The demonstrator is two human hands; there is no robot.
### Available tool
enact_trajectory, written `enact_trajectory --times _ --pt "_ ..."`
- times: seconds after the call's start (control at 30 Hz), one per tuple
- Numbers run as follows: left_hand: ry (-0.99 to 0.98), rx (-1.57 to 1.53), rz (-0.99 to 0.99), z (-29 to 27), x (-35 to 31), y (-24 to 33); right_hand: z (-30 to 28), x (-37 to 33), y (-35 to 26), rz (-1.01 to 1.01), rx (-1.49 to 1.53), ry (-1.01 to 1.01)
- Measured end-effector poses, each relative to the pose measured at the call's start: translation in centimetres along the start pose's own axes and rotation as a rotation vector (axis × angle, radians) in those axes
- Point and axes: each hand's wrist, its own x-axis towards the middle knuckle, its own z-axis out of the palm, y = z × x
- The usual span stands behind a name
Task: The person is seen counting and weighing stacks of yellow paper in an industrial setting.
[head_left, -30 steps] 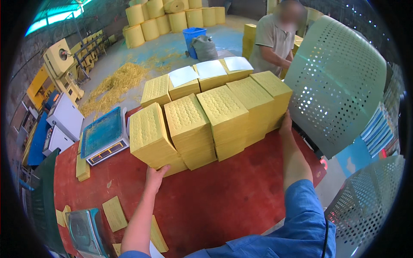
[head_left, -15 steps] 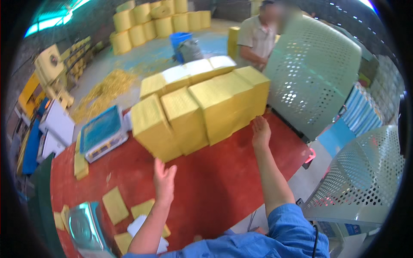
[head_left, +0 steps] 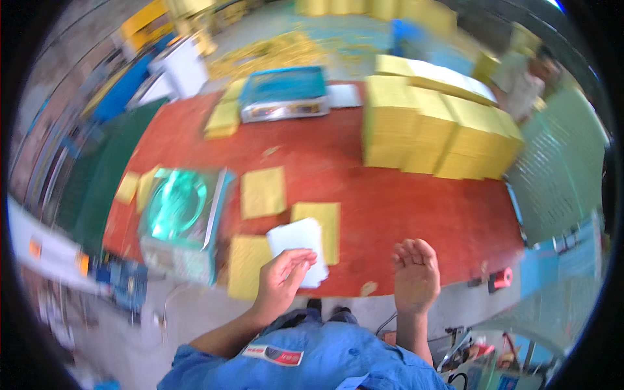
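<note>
My left hand (head_left: 281, 283) is over the near edge of a small stack of white paper (head_left: 302, 237), its fingers loosely bent and nothing visible in them. Whether it touches the paper, I cannot tell. At the table's front edge my right hand (head_left: 416, 276) is raised with the palm showing, open and holding nothing. Yellow paper sheets (head_left: 263, 192) lie around the white stack. Farther back, to the right, tall blocks of stacked yellow paper (head_left: 426, 130) stand side by side on the red table (head_left: 364, 221).
A scale with a teal tray (head_left: 284, 88) stands at the back, beside yellow pads (head_left: 223, 120). A clear-covered device (head_left: 179, 208) is at the left. A perforated pale-green panel (head_left: 559, 162) rises at the right. Behind the stacks is another person (head_left: 520, 84).
The view has turned left and down. Both hands have left the yellow stacks and come back toward my body, the left one to the white paper.
</note>
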Motion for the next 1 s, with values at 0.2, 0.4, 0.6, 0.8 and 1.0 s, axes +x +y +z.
enact_trajectory --times 0.2,0.4,0.6,0.8,1.0 --pt "0.357 0.107 -0.047 -4.1 -9.2 0.1 4.1 -5.2 4.2 0.334 -0.034 -0.241" --pt "0.548 0.033 -0.151 -5.5 -17.6 0.2 7.1 -10.2 9.1 0.656 0.042 -0.462" --pt "0.757 0.031 -0.092 -8.1 -23.2 1.8 11.5 -13.6 11.7 0.78 -0.017 -0.569" --pt "0.752 -0.003 -0.157 -13.7 -26.1 1.7 15.8 -16.0 16.1 0.777 -0.039 -0.651" --pt "0.692 -0.07 -0.076 -24.0 -27.5 0.7 21.7 -19.7 23.3 0.749 -0.064 -0.593"
